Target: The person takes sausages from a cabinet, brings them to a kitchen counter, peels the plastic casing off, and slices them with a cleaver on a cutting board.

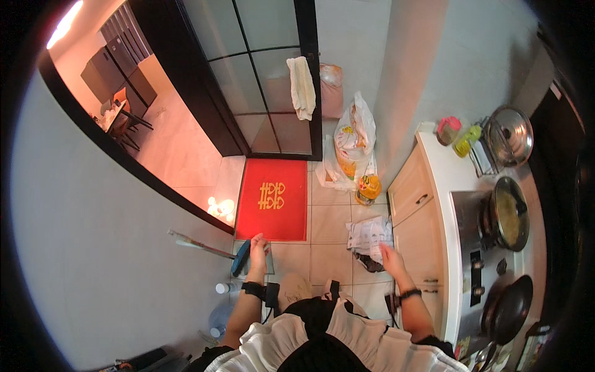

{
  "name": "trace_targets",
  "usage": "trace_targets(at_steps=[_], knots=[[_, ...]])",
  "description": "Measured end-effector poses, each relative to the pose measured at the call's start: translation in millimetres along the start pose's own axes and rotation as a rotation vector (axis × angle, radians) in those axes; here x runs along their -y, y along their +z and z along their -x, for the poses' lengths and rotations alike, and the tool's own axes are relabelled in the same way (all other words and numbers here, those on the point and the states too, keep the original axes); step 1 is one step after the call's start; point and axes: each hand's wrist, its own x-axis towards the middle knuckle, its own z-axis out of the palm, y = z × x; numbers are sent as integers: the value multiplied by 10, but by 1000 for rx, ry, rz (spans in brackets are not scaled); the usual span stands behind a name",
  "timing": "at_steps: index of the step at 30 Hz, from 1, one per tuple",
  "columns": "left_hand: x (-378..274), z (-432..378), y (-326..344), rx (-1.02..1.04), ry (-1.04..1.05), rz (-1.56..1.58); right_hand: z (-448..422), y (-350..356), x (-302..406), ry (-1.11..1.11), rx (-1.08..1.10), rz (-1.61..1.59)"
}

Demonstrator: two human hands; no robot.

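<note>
My left hand (258, 251) hangs in front of me on the left with loosely bent, parted fingers and nothing seen in it. Just beside it in the picture is the blue head of a broom (240, 258), whose handle leans towards the wall. On the right, my right hand (393, 261) has its fingers curled near the cabinet front. Its fingertips overlap a crumpled white plastic bag (369, 233) with a dark thing at its lower end. Whether they touch the bag cannot be told.
A red doormat (272, 200) lies before a glazed door (274, 79) with a towel (302, 88). Bulging plastic bags (353, 139) and an oil bottle (368, 189) stand by the wall. At right, a gas stove (469, 232) bears a pan with food (510, 214) and a dark wok (509, 309).
</note>
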Motion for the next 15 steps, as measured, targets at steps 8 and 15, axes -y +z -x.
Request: trace_targets(at_steps=[8, 15], knots=[[-690, -1913, 566, 191, 4, 220, -3870, 444, 1577, -136, 189, -951], [-1329, -3916, 1953, 262, 172, 266, -6278, 1086, 2291, -160, 176, -815]])
